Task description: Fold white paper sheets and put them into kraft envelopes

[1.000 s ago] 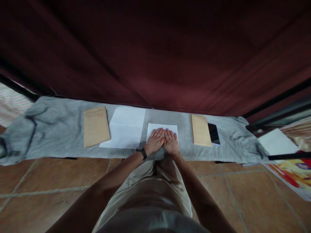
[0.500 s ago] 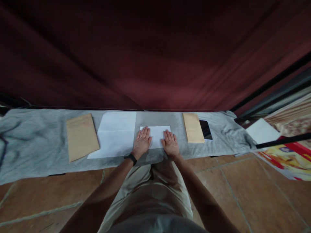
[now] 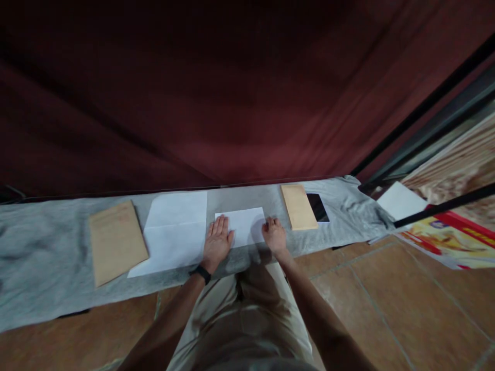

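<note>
A small folded white paper (image 3: pixel 242 225) lies on the grey cloth (image 3: pixel 46 252) in front of me. My left hand (image 3: pixel 217 243) rests flat on the paper's left edge, fingers together, a black band on its wrist. At the paper's right edge my right hand (image 3: pixel 274 235) has its fingers curled against the sheet; whether it pinches the edge I cannot tell. A larger creased white sheet (image 3: pixel 174 232) lies just left of the small paper.
A brown envelope (image 3: pixel 114 241) lies at the left on the cloth. Another brown envelope (image 3: pixel 298 206) and a dark phone (image 3: pixel 317 207) lie at the right. A dark red curtain (image 3: pixel 232 103) hangs behind. White paper (image 3: pixel 400 201) and a colourful poster (image 3: pixel 452 234) lie at far right on the tiled floor.
My hands have slid apart from the middle of the small paper to its left and right edges. The right hand's fingers have curled. The view has shifted leftward and tilted.
</note>
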Motion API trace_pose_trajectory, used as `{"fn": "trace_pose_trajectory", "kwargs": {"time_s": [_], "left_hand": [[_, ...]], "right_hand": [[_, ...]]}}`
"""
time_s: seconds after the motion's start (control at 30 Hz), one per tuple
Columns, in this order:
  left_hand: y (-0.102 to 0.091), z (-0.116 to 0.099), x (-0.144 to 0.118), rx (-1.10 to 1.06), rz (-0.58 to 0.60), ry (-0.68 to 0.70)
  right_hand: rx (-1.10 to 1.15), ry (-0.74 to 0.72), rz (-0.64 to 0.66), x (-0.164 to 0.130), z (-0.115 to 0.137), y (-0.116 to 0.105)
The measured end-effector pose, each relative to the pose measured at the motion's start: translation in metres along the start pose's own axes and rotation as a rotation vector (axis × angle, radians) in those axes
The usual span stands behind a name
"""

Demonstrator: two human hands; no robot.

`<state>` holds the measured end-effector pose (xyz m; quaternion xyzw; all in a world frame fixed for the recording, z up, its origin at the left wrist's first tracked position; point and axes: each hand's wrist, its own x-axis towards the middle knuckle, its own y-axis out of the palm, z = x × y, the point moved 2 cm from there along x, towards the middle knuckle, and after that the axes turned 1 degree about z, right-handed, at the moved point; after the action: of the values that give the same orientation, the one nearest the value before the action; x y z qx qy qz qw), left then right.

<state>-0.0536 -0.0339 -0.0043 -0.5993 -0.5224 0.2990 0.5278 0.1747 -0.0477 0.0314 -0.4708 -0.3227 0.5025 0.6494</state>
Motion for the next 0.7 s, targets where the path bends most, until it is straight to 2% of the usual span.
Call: {"fn": "trace_pose_trajectory", "kwargs": {"time_s": [0.13, 0.27, 0.33, 0.4, 0.5, 0.6, 0.7], "left_hand": [[0.0, 0.001, 0.001, 0.002, 0.0, 0.008], [-0.004, 0.004, 0.0, 0.006, -0.014, 0.01], [-0.009, -0.002, -0.002, -0.008, -0.031, 0.029], [-0.017, -0.017, -0.006, -0.041, -0.054, 0.078], [-0.031, -0.053, -0.01, -0.115, -0.069, 0.169], [-0.046, -0.082, -0.005, -0.252, -0.097, 0.123], [-0.063, -0.09, 0.009, -0.516, -0.114, 0.033]], "right_hand": [[0.15, 0.094, 0.048, 0.005, 0.001, -0.003], [0.301, 0.069, 0.065, 0.007, -0.004, -0.006], [0.361, 0.041, 0.061, 0.007, -0.005, -0.012], [0.423, 0.022, 0.014, 0.006, -0.003, -0.024], [0.573, -0.031, -0.119, 0.001, 0.01, -0.05], [0.691, -0.139, -0.148, -0.01, 0.032, -0.082], [0.801, -0.254, -0.107, -0.018, 0.052, -0.108]]}}
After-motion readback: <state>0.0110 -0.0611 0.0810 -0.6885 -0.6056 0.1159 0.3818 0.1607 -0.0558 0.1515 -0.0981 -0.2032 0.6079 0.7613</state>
